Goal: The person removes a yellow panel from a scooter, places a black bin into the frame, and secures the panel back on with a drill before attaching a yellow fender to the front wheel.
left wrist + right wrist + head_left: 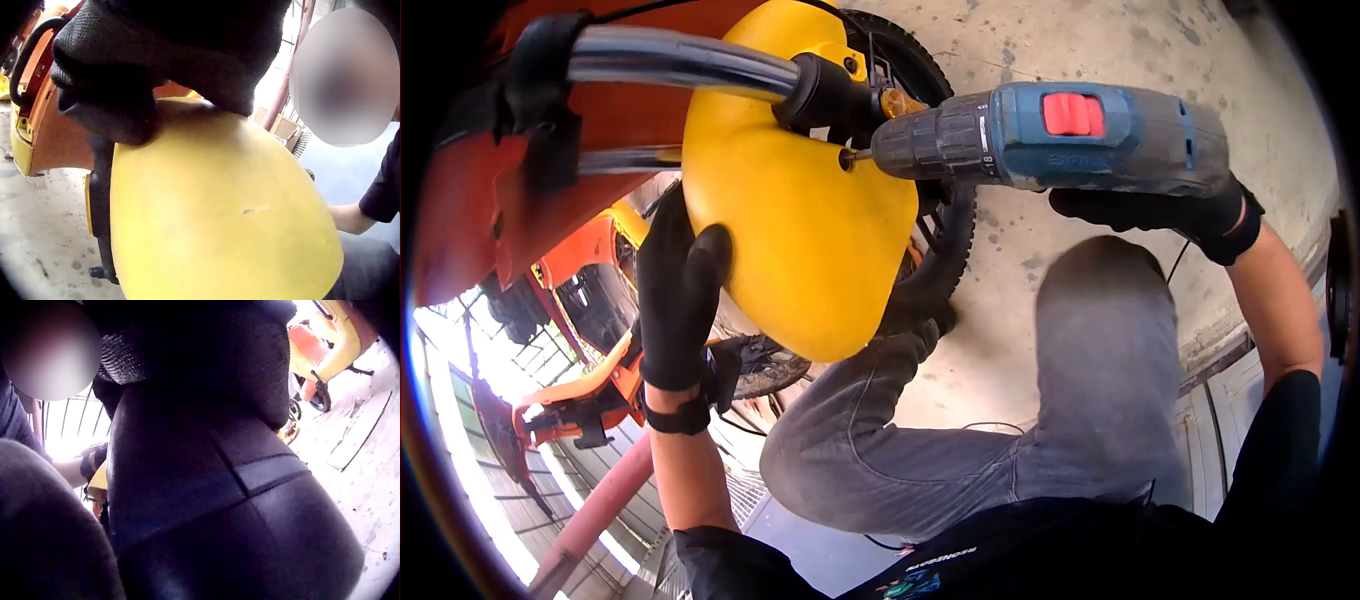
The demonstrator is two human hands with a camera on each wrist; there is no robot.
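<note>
A yellow mudguard (800, 240) sits over a wheel beside a chrome fork tube (670, 62). My gloved left hand (675, 300) grips its edge, thumb on the outer face and the other fingers mostly hidden behind. In the left wrist view, that glove (162, 62) overlaps the top of the mudguard, which bears a small scratch. My gloved right hand (1170, 215) holds a blue cordless drill (1110, 140) by its handle, largely hidden under the body. The drill's bit (860, 155) reaches into a hole in the mudguard. In the right wrist view, the drill's dark base (250, 512) hangs below the glove.
A black knobbly tyre (962, 225) stands behind the mudguard on the concrete floor (990, 330). My bent knee (1105, 300) is below the drill. Another orange vehicle (580, 255) is at the left, and a flat board (359, 431) lies on the floor.
</note>
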